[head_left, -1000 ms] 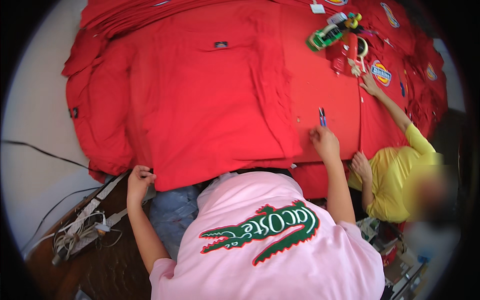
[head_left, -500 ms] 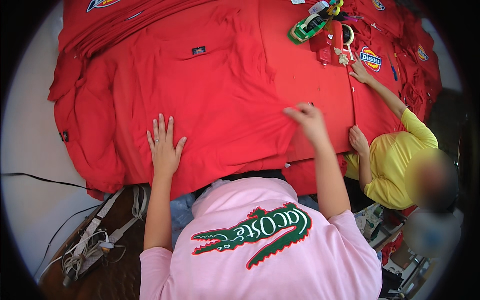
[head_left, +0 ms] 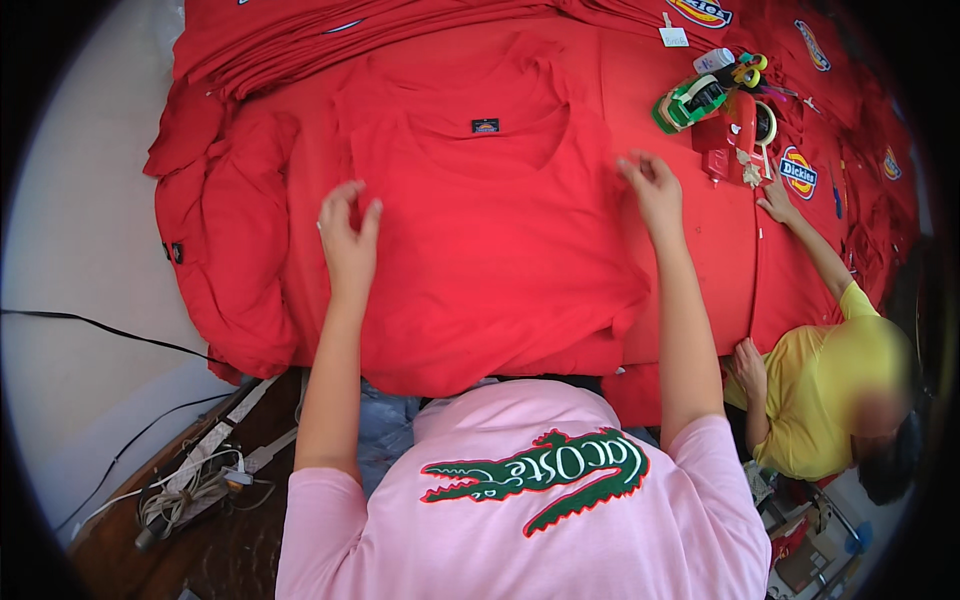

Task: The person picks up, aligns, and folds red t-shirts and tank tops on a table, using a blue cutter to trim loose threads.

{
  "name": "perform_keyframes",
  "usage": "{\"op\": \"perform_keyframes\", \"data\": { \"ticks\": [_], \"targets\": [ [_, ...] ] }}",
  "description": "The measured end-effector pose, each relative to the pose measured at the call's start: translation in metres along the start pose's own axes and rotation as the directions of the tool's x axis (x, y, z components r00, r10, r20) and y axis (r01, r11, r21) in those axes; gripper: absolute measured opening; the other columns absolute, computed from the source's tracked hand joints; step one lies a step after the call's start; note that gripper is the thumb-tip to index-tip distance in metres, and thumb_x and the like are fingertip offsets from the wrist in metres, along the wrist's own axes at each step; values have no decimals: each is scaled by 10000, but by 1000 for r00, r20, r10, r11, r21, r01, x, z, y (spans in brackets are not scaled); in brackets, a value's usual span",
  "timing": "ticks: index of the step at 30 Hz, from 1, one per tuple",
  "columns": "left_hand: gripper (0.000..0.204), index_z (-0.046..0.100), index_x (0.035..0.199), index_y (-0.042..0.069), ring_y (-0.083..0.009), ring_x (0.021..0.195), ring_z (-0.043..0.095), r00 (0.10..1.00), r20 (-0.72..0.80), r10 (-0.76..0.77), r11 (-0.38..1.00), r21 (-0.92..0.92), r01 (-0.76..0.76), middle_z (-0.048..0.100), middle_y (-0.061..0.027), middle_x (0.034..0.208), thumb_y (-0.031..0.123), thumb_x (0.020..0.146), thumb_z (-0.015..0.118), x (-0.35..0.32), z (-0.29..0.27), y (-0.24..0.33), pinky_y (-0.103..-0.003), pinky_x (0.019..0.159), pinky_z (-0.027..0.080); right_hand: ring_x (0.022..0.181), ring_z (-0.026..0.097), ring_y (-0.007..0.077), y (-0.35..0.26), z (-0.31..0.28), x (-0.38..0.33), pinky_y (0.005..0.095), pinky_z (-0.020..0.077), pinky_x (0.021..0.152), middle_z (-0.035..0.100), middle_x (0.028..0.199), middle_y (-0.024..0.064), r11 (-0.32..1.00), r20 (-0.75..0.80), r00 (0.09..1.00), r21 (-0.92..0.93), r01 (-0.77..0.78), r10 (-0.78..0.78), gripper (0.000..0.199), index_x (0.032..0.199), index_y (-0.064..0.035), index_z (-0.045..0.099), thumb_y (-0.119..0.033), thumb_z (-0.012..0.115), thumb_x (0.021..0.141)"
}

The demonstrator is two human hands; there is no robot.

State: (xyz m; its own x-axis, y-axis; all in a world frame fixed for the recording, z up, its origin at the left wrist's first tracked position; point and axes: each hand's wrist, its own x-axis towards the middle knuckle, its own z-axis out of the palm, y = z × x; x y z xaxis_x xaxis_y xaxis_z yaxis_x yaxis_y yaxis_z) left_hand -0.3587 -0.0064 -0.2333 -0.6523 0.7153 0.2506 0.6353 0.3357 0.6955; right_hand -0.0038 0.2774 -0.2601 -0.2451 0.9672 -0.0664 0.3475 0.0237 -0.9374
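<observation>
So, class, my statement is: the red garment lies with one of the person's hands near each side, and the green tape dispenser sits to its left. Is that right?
Not quite: the head view shows the green tape dispenser to the right of the red garment. The rest stands.

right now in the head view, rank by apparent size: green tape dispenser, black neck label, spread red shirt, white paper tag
1. spread red shirt
2. green tape dispenser
3. black neck label, white paper tag: too alike to rank

2 own hands [head_left: 349,240] [head_left: 657,195], 1 co-worker [head_left: 800,375]
</observation>
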Motion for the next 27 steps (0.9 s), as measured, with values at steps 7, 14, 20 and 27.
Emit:
{"op": "perform_keyframes", "data": {
  "ticks": [7, 14, 20, 27],
  "targets": [
    [444, 655, 1162, -41, -122, 957, 612, 831, 190, -523, 759, -339, 556, 665, -50, 1003, 226, 877, 865, 101, 21, -1, -244, 900, 480, 831, 638, 118, -75, 41, 55, 294, 526, 780, 707, 914, 37, 928, 245, 903, 29, -371, 353, 238, 1026, -27, 689, -179, 820, 898],
    [258, 668, 1079, -20, -113, 980, 627, 950, 130, -285, 705, -643, 299, 659, -25, 963, 5, 868, 814, 34, -38, 34, -242, 889, 505, 900, 640, 113, -87, -21, -29, 246, 504, 842, 699, 993, 22, 672, 416, 909, 673, -309, 1, 180, 1018, -69, 648, 9, 731, 879],
    [266, 706, 1004, -40, -245, 1018, 661, 900, 436, 26, 993, -115, 27, 720, -68, 1046, -82, 753, 783, -107, -102, -44, -338, 965, 505, 1070, 652, 143, -17, -90, -128, 257, 482, 981, 677, 1068, 19, 932, 624, 732, 19, -362, 272, 337, 1122, -14, 685, 110, 650, 810],
    [377, 742, 1089, -13, -315, 1196, 601, 874, 477, -94, 995, 76, 65, 690, -110, 1235, 10, 724, 831, -156, -102, -13, -388, 1056, 444, 1253, 574, 214, 25, -88, -183, 321, 398, 1115, 635, 1277, 104, 975, 534, 816, -138, -172, 220, 418, 1249, 52, 659, 62, 676, 831]
  ]
}}
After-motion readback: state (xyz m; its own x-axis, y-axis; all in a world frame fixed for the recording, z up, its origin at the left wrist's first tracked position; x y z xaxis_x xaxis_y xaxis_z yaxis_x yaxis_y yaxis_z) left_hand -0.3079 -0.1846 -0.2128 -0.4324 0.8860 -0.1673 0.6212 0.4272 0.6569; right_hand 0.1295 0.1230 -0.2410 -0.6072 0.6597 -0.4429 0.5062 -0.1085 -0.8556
